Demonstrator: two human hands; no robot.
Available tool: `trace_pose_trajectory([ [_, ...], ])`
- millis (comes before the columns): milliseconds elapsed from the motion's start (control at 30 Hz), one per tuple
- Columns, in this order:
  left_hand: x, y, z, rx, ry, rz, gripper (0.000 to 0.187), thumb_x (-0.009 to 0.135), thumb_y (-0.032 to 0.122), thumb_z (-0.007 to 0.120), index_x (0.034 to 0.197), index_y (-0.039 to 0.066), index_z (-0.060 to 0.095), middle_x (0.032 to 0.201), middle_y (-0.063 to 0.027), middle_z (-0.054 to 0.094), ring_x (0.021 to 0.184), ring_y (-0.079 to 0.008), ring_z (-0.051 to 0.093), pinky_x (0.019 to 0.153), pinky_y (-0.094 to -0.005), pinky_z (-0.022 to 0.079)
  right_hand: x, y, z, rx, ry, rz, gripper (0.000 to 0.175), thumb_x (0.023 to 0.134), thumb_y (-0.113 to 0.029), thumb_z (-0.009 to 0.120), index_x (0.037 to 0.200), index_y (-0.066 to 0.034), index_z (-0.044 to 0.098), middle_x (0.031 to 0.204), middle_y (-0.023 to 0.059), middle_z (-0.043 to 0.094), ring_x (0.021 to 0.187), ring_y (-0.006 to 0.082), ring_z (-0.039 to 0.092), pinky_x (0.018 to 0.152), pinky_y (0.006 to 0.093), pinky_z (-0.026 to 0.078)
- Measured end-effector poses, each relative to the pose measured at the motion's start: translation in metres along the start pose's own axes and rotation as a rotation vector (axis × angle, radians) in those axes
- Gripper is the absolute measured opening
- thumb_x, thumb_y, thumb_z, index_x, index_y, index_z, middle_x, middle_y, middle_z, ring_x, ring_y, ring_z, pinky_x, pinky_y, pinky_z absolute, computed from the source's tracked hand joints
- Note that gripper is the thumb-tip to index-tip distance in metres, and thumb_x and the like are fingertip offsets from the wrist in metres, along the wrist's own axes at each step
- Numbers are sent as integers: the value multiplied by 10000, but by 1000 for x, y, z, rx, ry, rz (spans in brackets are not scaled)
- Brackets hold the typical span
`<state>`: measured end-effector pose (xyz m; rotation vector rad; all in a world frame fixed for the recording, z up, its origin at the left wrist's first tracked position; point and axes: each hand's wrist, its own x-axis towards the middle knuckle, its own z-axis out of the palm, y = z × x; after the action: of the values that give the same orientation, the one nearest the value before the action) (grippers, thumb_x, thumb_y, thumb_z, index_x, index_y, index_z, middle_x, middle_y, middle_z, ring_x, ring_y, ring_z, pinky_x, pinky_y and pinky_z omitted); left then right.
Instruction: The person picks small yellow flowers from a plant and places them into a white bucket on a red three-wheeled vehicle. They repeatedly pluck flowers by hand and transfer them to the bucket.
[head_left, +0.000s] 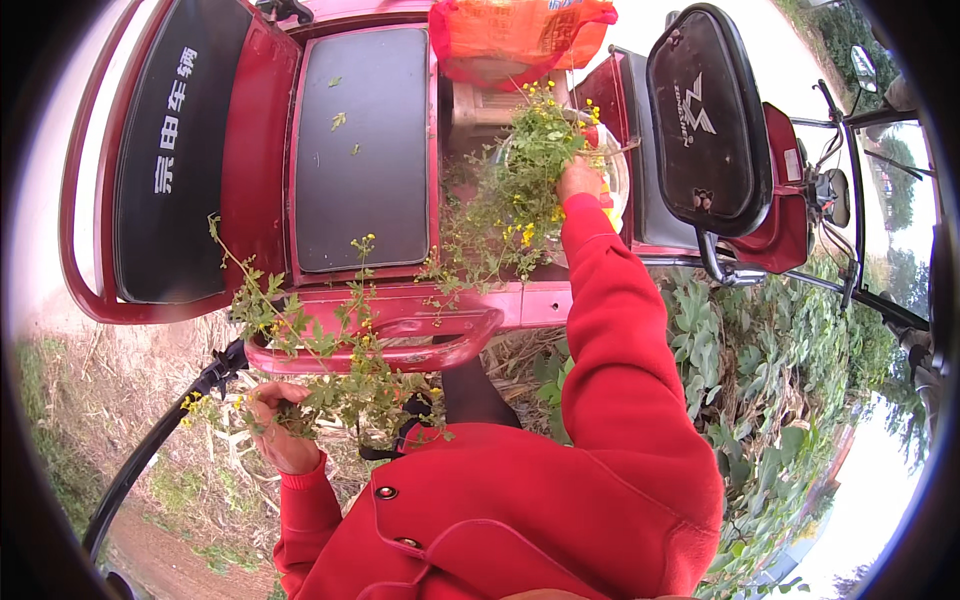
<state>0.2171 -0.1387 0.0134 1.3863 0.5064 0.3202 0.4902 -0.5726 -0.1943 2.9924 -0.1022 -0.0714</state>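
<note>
My right hand (580, 180) reaches into the footwell of a red motor tricycle, closed around a leafy bunch of plants with small yellow flowers (536, 157). Beneath that bunch, partly hidden, is a clear round tub (621, 176) with red, white and yellow things in it. Low on the left, my left hand (283, 431) has its fingers curled about a second bunch of yellow-flowered stems (364, 382). These stems spread across the red side rail (450, 356), and one long sprig rises toward the rear seat. My red sleeves cover both forearms.
Bits of leaf lie on the black seat cushion (367, 150). An orange-red bag (517, 37) stands at the far side, beside a wooden stool (484, 105). A Zongshen driver's backrest (705, 120) rises on the right. A black frame bar (161, 431) slants at left; leafy plants (750, 360) grow at right.
</note>
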Motion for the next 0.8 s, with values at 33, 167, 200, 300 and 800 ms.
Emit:
trace_pose_trajectory([
  [33,3,-1,4,2,-25,19,431,935,388,344,882,-18,478,730,-97,516,689,-180,516,683,-312,449,3,-1,6,19,-18,21,200,723,-144,550,909,-106,613,945,76,591,923,252,552,724,380,449],
  [167,8,0,15,-16,30,-32,444,923,411,374,892,-16,491,750,-93,531,712,-183,530,698,-311,448,-3,-11,13,22,63,2,166,726,-142,547,878,-111,607,911,95,584,897,273,572,696,392,461],
  [200,9,1,16,-13,23,-39,441,923,411,374,901,-15,490,751,-91,531,713,-181,529,701,-310,448,-3,-8,9,3,64,38,148,736,-150,534,859,-102,599,879,105,578,842,298,585,673,411,470],
  [300,11,4,15,-33,-30,-14,426,933,394,355,930,-12,485,760,-85,533,723,-173,529,703,-303,447,-8,10,-11,150,-7,192,173,782,-164,483,883,-82,597,938,154,596,785,342,603,701,434,475],
  [800,-38,30,-34,-92,-45,4,480,917,451,361,911,-9,499,752,-93,559,725,-165,532,687,-292,432,-263,-156,-215,1383,-534,-662,460,792,-296,605,1146,-21,499,1081,144,553,990,234,552,812,317,447],
])
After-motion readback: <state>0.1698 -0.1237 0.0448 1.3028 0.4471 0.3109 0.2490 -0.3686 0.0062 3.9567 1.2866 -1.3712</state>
